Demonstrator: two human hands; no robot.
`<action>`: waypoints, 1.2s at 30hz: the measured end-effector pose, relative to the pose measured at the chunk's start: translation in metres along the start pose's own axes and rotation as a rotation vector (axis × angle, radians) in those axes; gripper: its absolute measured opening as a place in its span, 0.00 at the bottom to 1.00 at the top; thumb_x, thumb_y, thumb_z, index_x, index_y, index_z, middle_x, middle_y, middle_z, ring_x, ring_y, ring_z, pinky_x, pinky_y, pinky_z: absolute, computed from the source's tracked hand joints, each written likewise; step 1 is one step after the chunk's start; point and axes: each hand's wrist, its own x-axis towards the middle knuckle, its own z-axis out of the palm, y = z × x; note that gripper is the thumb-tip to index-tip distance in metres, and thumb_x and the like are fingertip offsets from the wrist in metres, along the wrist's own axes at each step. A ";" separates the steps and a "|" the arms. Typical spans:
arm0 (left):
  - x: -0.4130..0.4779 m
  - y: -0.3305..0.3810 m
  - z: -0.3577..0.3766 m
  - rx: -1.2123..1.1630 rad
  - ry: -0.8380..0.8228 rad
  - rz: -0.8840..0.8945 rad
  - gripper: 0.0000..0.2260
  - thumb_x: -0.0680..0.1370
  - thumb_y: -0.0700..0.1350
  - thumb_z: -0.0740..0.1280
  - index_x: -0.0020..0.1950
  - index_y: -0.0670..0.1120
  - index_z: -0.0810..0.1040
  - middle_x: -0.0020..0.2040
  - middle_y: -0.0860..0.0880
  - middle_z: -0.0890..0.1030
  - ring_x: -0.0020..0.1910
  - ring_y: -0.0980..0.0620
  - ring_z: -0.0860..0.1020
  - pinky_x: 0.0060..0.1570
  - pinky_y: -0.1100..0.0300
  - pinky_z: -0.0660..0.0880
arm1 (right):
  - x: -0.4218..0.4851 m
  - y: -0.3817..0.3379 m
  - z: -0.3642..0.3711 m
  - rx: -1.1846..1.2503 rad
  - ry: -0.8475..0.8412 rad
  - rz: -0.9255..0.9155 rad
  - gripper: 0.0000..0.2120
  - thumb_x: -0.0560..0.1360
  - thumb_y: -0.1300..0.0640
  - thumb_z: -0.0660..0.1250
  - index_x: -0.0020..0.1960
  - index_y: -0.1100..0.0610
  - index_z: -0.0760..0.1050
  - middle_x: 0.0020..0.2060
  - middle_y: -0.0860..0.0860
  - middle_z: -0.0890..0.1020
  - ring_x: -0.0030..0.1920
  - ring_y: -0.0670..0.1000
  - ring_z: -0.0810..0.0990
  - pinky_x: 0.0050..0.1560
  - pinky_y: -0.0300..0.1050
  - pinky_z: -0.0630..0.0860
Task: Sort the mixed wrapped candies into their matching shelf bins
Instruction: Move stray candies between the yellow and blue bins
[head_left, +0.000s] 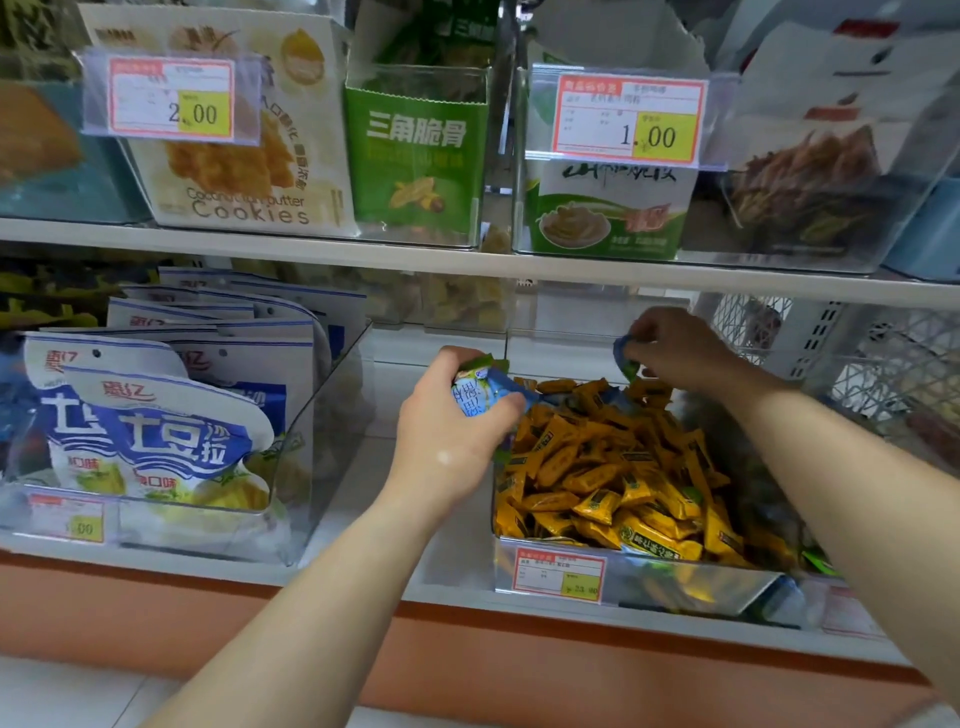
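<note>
A clear shelf bin (639, 582) on the lower shelf is heaped with yellow wrapped candies (613, 473). My left hand (452, 426) hovers at the bin's left rim and grips a small bunch of blue-and-green wrapped candies (480, 392). My right hand (675, 345) is over the back of the bin and pinches one blue-and-green wrapped candy (626, 356) just above the yellow pile. A few green wrappers (818, 561) show at the bin's right front edge.
To the left stands a clear bin of blue-and-white snack bags (156, 426). A bare strip of shelf (395, 415) lies between the two bins. Above, the upper shelf holds a cookie box (244, 156), green snack boxes (415, 156) and price tags. A white mesh basket (883, 374) sits at right.
</note>
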 end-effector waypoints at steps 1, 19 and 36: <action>0.000 0.000 0.003 0.013 -0.007 0.000 0.15 0.73 0.45 0.75 0.55 0.51 0.74 0.46 0.53 0.80 0.44 0.55 0.81 0.38 0.62 0.81 | 0.001 0.003 0.003 -0.060 -0.033 -0.008 0.07 0.74 0.57 0.70 0.51 0.54 0.75 0.51 0.55 0.81 0.45 0.51 0.78 0.44 0.47 0.76; 0.003 -0.007 0.020 0.070 0.032 -0.002 0.16 0.73 0.46 0.75 0.57 0.51 0.74 0.46 0.55 0.79 0.42 0.63 0.79 0.36 0.70 0.76 | -0.004 0.016 0.027 -0.128 -0.267 -0.026 0.08 0.79 0.55 0.67 0.57 0.53 0.74 0.58 0.54 0.77 0.58 0.54 0.75 0.53 0.44 0.68; 0.015 0.070 0.214 0.157 -0.404 0.088 0.17 0.72 0.51 0.75 0.54 0.53 0.71 0.48 0.49 0.79 0.48 0.47 0.79 0.47 0.55 0.76 | -0.124 0.118 -0.113 0.277 0.391 0.300 0.02 0.75 0.56 0.70 0.43 0.53 0.79 0.43 0.50 0.82 0.46 0.52 0.78 0.39 0.43 0.70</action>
